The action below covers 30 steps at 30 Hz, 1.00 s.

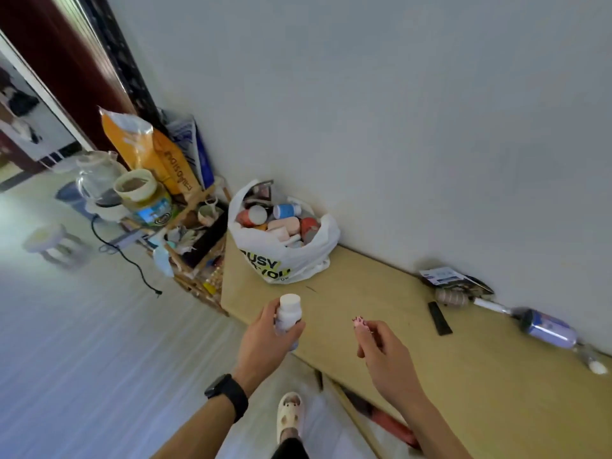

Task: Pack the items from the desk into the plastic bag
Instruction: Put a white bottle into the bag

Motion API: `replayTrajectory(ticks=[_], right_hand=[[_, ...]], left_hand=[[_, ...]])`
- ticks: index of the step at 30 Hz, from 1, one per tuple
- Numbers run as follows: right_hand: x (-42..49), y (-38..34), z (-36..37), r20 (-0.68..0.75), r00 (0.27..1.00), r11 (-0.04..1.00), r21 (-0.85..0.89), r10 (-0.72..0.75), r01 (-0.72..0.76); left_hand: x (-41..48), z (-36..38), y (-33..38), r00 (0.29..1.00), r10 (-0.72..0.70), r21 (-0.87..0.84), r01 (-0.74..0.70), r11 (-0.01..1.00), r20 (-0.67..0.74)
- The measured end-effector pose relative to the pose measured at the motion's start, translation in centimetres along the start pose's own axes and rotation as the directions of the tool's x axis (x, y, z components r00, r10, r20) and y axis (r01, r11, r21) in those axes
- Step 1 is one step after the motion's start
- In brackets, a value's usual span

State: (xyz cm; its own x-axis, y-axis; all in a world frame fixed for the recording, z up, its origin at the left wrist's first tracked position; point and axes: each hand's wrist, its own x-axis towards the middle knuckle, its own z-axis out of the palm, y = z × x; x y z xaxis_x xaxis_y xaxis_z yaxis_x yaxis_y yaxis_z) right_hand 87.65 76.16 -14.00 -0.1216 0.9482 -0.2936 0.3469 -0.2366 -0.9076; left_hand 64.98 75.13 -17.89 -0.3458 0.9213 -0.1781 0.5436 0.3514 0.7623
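Closest in, the left hand (265, 339) is curled round a white bottle (288, 313), cap up. The right hand (384, 352) pinches a small pink thing (359, 323) at its fingertips; what it is I cannot tell. Both are held over the desk (364, 293), just short of the plastic bag (265, 263).

The bag stands open against the wall at the desk's end and is already heaped with bottles and tubs, so the step in hand looks like dropping these two in. I would lower the bottle onto the heap's near side rather than toss it, since the load sits close to the rim and could spill. The pink thing should go into a gap where it cannot slide out.

Still to pack, all well off to the bag's right along the wall: a packet (443, 278), a brush (452, 297), a flat black strip (439, 318) and, farthest, a purple can (549, 329) lying on its side. On the bag's other side, a crowded shelf (198, 233) stands close to it, so a wide swing could knock something over.
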Motion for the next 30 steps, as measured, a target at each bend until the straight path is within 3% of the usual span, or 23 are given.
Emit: replayTrajectory(ticks=[7,13,18,23,30], right_hand=[[8.8,-5.3,8.2,0.003,1.0,1.0,0.029,0.003,-0.003],[18.8,-8.5,14.0,-0.024,0.989,0.988,0.055,0.148,-0.146],[25.9,-11.1,16.8,-0.092,0.961,0.964,0.082,0.261,-0.254],[30.5,-10.2,18.2,-0.151,0.916,0.928,0.099,0.372,-0.36],[29.7,-9.8,18.3,-0.16,0.914,0.925,-0.008,0.373,-0.379]], left_hand=[[10.2,-7.0,-1.6,0.997,0.018,-0.136,-0.029,0.99,-0.078],[23.7,-9.8,-1.6,0.989,0.14,-0.096,-0.134,0.986,0.057],[33.1,-9.6,0.3,0.932,0.261,0.201,-0.314,0.928,0.25],[38.0,-7.3,0.9,0.849,0.296,0.508,-0.505,0.698,0.437],[38.3,-5.9,-0.5,0.832,0.203,0.641,-0.533,0.552,0.517]])
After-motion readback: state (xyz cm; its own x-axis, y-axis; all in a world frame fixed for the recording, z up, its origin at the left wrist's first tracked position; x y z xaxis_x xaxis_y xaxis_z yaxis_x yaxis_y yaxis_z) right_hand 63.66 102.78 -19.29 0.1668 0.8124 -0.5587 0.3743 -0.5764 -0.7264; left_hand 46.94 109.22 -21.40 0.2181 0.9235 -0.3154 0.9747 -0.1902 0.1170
